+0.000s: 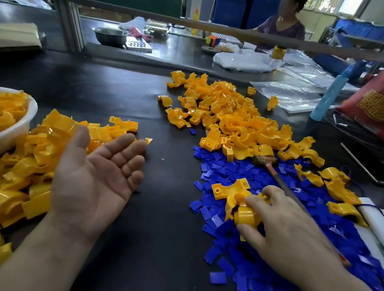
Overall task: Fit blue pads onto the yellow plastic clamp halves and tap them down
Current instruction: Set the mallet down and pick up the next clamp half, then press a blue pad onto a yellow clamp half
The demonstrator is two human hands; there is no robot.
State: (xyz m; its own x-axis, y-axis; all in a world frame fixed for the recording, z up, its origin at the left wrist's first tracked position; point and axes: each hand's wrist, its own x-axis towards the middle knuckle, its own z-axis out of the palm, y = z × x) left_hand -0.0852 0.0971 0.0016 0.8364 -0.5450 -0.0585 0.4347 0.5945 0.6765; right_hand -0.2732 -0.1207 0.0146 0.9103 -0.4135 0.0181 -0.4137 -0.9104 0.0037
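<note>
My right hand [288,232] grips yellow clamp halves [239,201] over a heap of loose blue pads [268,265] at the right. My left hand [96,176] hovers palm up and empty, fingers apart, beside a pile of yellow clamp halves [19,171] at the left, some showing blue pads inside. A bigger heap of bare yellow halves [231,116] lies further back at centre right. A small hammer [266,163] with a brass-coloured head rests on the pads, its handle running under my right hand.
A white bowl [19,126] holding yellow halves stands at the far left. At the right are a red bag [383,100], a light blue tube [326,99], clear plastic bags [287,93] and a white board edge [375,224]. A person [282,25] sits at the bench behind.
</note>
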